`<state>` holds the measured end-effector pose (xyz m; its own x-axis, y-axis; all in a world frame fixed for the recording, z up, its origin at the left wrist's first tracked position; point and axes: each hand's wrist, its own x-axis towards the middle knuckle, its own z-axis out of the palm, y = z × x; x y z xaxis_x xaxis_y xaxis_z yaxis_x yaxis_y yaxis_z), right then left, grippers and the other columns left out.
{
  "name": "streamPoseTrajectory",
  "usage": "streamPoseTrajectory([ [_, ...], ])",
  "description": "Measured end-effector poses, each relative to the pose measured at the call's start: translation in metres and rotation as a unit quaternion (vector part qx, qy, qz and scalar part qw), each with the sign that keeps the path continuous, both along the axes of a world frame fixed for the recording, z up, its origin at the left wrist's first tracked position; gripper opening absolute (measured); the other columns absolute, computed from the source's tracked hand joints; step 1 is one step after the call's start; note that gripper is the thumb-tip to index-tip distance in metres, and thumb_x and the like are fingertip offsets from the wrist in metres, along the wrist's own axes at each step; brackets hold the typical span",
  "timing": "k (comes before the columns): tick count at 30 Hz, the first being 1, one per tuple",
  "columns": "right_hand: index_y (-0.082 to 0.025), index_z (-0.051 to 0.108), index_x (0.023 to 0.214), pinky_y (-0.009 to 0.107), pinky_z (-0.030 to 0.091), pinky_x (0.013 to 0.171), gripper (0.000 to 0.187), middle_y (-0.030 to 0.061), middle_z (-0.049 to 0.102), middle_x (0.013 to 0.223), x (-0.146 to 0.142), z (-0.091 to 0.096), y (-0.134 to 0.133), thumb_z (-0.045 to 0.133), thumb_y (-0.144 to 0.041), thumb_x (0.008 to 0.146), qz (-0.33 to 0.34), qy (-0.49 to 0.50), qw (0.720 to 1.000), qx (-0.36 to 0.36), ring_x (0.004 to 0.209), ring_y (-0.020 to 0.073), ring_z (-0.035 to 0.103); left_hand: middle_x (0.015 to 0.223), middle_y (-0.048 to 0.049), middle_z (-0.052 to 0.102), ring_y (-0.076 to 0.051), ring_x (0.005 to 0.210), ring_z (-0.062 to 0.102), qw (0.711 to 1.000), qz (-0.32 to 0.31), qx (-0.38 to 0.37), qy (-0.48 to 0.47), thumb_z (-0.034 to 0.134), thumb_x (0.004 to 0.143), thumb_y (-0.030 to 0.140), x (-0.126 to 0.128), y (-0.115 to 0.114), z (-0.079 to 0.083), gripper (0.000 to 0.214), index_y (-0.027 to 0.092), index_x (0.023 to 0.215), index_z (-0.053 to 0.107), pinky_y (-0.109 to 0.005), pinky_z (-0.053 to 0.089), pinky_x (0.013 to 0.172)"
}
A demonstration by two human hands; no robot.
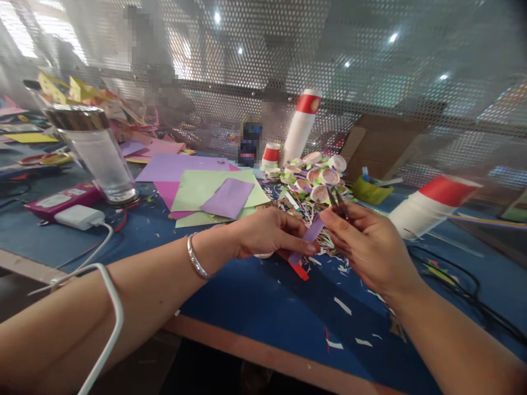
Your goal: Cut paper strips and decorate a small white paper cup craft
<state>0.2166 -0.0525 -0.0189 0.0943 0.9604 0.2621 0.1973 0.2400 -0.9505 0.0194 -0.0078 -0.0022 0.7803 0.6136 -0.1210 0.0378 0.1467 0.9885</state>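
My left hand pinches a narrow purple paper strip between thumb and fingers, above the blue table. In my right hand is a pair of small dark scissors, their two pointed tips sticking up and slightly apart; the handles are hidden in the palm. My right thumb and finger meet the upper end of the purple strip. A red strip shows just below my left fingers. Behind the hands lies a heap of paper shreds, with several small round white-rimmed pieces bearing green and purple bits.
Purple and green paper sheets lie left of centre. A glass bottle, a magenta box and a white charger stand left. Stacked paper cups rise behind; another cup stack leans right. A white cable crosses my left forearm.
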Motion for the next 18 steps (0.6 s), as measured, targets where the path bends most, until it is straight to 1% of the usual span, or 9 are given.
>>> streamPoseTrajectory([
  [2,-0.022,0.066,0.085,0.025,0.018,0.041,0.041,-0.0096,0.036,0.054,0.002,0.0,0.0,0.081,-0.06,0.082,-0.001,0.005,1.0,0.0,0.045,0.0074,0.026,0.061,0.0012,0.065,-0.006,0.054,0.054,0.999,0.041,-0.022,-0.028,0.092,0.071,0.025,0.001,0.001,-0.003,0.024,0.013,0.069,0.072,-0.02,0.037,0.053],
  [4,-0.022,0.068,0.086,0.025,0.019,0.041,0.04,-0.0094,0.035,0.055,0.002,0.0,-0.001,0.08,-0.06,0.083,0.001,0.003,1.0,-0.002,0.046,0.0079,0.026,0.063,0.0009,0.065,-0.007,0.058,0.056,0.991,0.091,-0.054,-0.078,0.095,0.067,0.028,0.003,0.001,-0.004,0.029,0.013,0.069,0.07,-0.021,0.041,0.056],
  [7,-0.021,0.072,0.088,0.025,0.02,0.041,0.038,-0.0081,0.037,0.057,-0.002,0.003,-0.004,0.08,-0.058,0.083,0.023,-0.009,1.0,-0.013,0.048,0.0084,0.027,0.069,0.0005,0.067,-0.008,0.065,0.061,0.973,0.151,-0.098,-0.142,0.093,0.07,0.025,0.004,-0.001,-0.002,0.025,0.013,0.071,0.071,-0.023,0.048,0.067],
  [9,-0.021,0.075,0.09,0.026,0.019,0.04,0.035,-0.0074,0.039,0.058,-0.007,0.004,-0.007,0.079,-0.056,0.085,0.045,-0.024,0.999,-0.019,0.048,0.0084,0.026,0.072,0.0001,0.069,-0.008,0.068,0.063,0.964,0.177,-0.119,-0.16,0.09,0.074,0.023,0.005,-0.003,0.0,0.019,0.013,0.074,0.073,-0.023,0.049,0.07],
  [11,-0.022,0.076,0.091,0.026,0.017,0.039,0.031,-0.0072,0.038,0.057,-0.011,0.006,-0.009,0.078,-0.053,0.087,0.06,-0.038,0.997,-0.022,0.048,0.0086,0.024,0.072,-0.0001,0.069,-0.008,0.067,0.062,0.958,0.192,-0.133,-0.167,0.089,0.076,0.022,0.007,-0.006,0.001,0.017,0.013,0.073,0.074,-0.022,0.048,0.068],
  [14,-0.022,0.076,0.09,0.026,0.015,0.039,0.028,-0.0068,0.038,0.057,-0.013,0.008,-0.01,0.075,-0.05,0.089,0.063,-0.036,0.997,-0.028,0.048,0.0087,0.023,0.07,0.0007,0.07,-0.007,0.063,0.06,0.951,0.204,-0.138,-0.187,0.089,0.075,0.022,0.009,-0.008,0.001,0.018,0.014,0.071,0.073,-0.021,0.046,0.063],
  [16,-0.022,0.077,0.09,0.026,0.015,0.04,0.028,-0.0062,0.041,0.059,-0.011,0.007,-0.01,0.075,-0.05,0.09,0.062,-0.027,0.997,-0.032,0.049,0.0083,0.023,0.074,-0.0002,0.072,-0.008,0.066,0.064,0.948,0.207,-0.135,-0.199,0.089,0.074,0.021,0.009,-0.008,0.0,0.016,0.014,0.074,0.075,-0.021,0.048,0.066],
  [18,-0.023,0.077,0.09,0.026,0.016,0.04,0.028,-0.0059,0.043,0.06,-0.009,0.006,-0.01,0.076,-0.05,0.09,0.06,-0.023,0.997,-0.035,0.049,0.008,0.023,0.081,-0.0023,0.076,-0.01,0.072,0.068,0.955,0.196,-0.122,-0.188,0.09,0.073,0.022,0.007,-0.006,0.0,0.017,0.014,0.083,0.079,-0.023,0.051,0.072],
])
